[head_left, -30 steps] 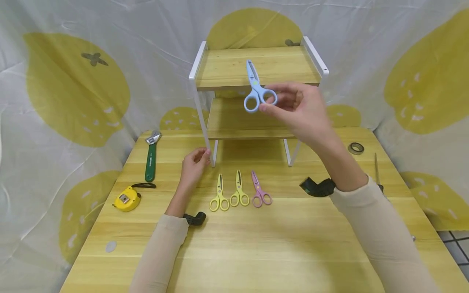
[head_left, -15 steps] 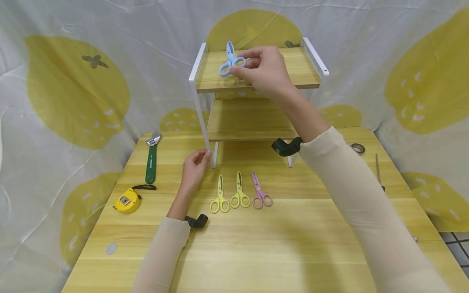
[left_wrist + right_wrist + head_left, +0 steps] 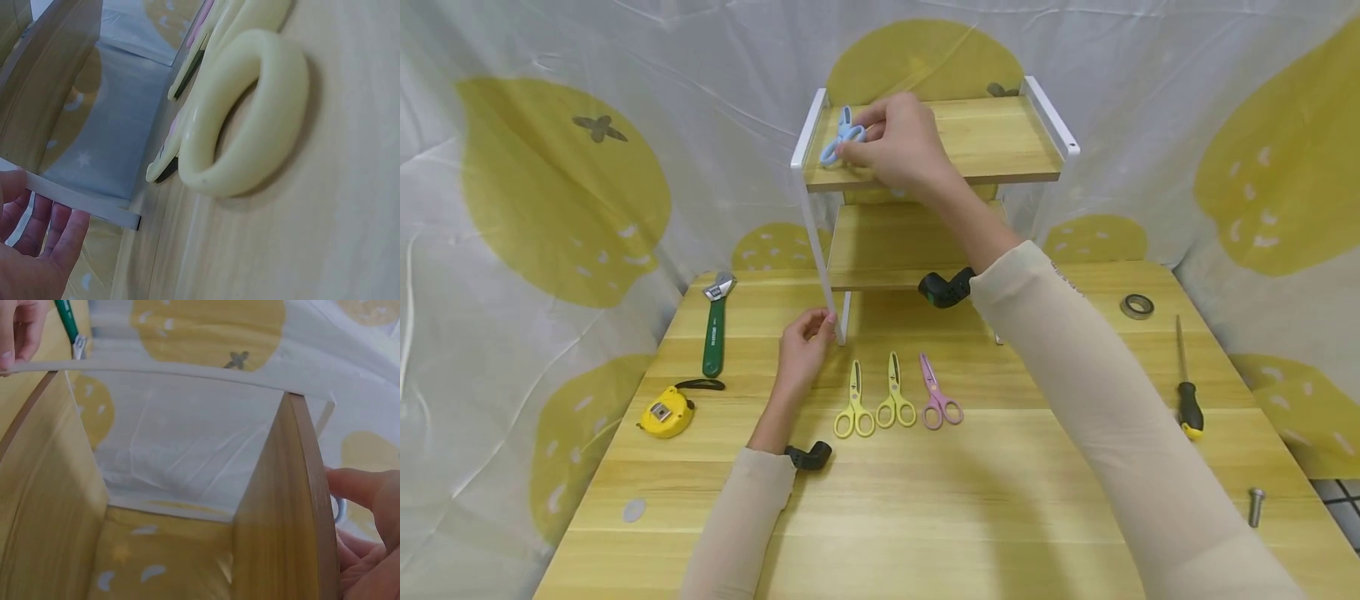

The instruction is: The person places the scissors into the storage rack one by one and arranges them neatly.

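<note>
Blue scissors (image 3: pixel 846 133) are at the left end of the shelf rack's top board (image 3: pixel 992 137), their handle pinched by my right hand (image 3: pixel 904 146). Whether they touch the board, I cannot tell. In the right wrist view most of the scissors are hidden behind the board's edge, beside my right hand (image 3: pixel 375 519). Low on the rack's left side, my left hand (image 3: pixel 802 350) grips the white metal leg (image 3: pixel 94 206) between thumb and fingers. In front of the rack lie two yellow scissors (image 3: pixel 854 419) (image 3: pixel 896 410) and pink scissors (image 3: pixel 933 396), side by side.
To the left lie a green-handled adjustable wrench (image 3: pixel 714 329), a yellow tape measure (image 3: pixel 667 413) and a grey disc (image 3: pixel 634 510). A tape roll (image 3: pixel 1137 307), a screwdriver (image 3: pixel 1187 400) and a bolt (image 3: pixel 1256 507) are on the right. The rack's lower board (image 3: pixel 902 242) sits beneath the top one.
My right hand has carried the blue scissors leftward and back, from in front of the rack to the top board's left end. The left hand has stayed on the leg.
</note>
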Motion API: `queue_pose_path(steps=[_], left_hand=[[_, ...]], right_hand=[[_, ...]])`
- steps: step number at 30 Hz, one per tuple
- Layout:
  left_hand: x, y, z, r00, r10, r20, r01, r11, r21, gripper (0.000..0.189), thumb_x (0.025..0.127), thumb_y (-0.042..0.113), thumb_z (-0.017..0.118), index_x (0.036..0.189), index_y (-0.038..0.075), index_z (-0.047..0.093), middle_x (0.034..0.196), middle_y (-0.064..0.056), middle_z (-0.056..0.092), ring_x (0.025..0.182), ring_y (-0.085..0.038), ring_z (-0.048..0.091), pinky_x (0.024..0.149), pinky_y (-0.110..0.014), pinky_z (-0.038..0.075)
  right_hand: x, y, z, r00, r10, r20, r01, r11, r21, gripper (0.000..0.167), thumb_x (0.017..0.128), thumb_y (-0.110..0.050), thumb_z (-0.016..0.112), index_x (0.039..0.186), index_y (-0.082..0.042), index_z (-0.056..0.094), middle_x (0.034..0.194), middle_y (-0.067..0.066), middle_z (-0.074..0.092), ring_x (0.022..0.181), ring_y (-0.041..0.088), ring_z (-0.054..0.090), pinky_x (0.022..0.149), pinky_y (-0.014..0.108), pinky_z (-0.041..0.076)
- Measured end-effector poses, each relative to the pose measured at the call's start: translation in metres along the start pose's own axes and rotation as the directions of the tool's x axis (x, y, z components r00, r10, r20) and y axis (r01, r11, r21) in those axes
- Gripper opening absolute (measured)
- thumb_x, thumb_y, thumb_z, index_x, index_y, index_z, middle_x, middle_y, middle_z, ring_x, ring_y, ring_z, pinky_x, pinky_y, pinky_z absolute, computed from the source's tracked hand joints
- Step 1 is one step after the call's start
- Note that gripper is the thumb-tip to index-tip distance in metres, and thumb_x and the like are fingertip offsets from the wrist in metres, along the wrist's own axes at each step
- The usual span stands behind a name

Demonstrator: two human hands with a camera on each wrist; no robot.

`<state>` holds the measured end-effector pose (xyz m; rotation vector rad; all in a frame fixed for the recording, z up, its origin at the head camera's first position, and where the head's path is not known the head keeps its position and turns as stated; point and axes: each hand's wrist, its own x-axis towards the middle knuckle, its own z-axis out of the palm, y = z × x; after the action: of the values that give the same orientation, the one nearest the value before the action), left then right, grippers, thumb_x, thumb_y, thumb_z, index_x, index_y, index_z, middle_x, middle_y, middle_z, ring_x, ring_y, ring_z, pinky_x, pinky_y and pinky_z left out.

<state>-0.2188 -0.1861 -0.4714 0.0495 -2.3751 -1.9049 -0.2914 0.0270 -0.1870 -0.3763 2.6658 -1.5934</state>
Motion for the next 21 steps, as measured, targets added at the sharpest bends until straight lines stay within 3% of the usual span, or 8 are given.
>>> queue_pose_path(steps=[4, 11, 18, 21], left_hand=[[-0.001, 0.002, 0.000, 1.000, -0.012, 0.004, 0.012, 1.000, -0.001, 0.039, 0.104, 0.033, 0.063, 0.128, 0.002, 0.064, 0.129, -0.019, 0.066, 0.124, -0.034, 0.063, 0.097, -0.023, 0.061], [-0.001, 0.005, 0.000, 1.000, -0.025, 0.019, 0.025, 1.000, -0.011, 0.040, 0.104, 0.032, 0.063, 0.131, 0.001, 0.063, 0.131, -0.019, 0.065, 0.127, -0.034, 0.062, 0.099, -0.025, 0.061], [0.002, 0.006, 0.001, 1.000, 0.006, 0.012, -0.006, 1.000, 0.000, 0.036, 0.104, 0.030, 0.063, 0.127, 0.002, 0.064, 0.128, -0.020, 0.066, 0.123, -0.036, 0.064, 0.098, -0.026, 0.062], [0.003, 0.004, 0.002, 1.000, 0.013, 0.018, -0.013, 1.000, 0.003, 0.036, 0.105, 0.030, 0.063, 0.127, 0.002, 0.064, 0.129, -0.022, 0.066, 0.123, -0.037, 0.064, 0.100, -0.030, 0.062]], right_hand=[[0.001, -0.001, 0.001, 1.000, -0.011, 0.002, 0.011, 0.995, -0.097, 0.047, 0.093, -0.033, 0.078, 0.133, -0.011, 0.068, 0.117, 0.000, 0.066, 0.105, 0.010, 0.057, 0.083, 0.021, 0.054], [0.001, -0.002, 0.001, 1.000, -0.017, 0.027, 0.023, 0.972, -0.236, 0.037, 0.094, -0.034, 0.075, 0.120, -0.009, 0.073, 0.107, -0.002, 0.062, 0.097, 0.010, 0.052, 0.077, 0.021, 0.050], [0.000, -0.004, -0.005, 0.999, 0.001, 0.041, 0.011, 0.952, -0.305, 0.059, 0.093, -0.041, 0.075, 0.141, -0.008, 0.060, 0.134, 0.002, 0.059, 0.116, 0.011, 0.049, 0.096, 0.021, 0.049], [-0.005, -0.002, -0.008, 0.999, 0.001, 0.037, 0.010, 0.955, -0.298, 0.062, 0.093, -0.044, 0.075, 0.143, -0.011, 0.058, 0.137, 0.002, 0.058, 0.119, 0.012, 0.049, 0.097, 0.023, 0.050]])
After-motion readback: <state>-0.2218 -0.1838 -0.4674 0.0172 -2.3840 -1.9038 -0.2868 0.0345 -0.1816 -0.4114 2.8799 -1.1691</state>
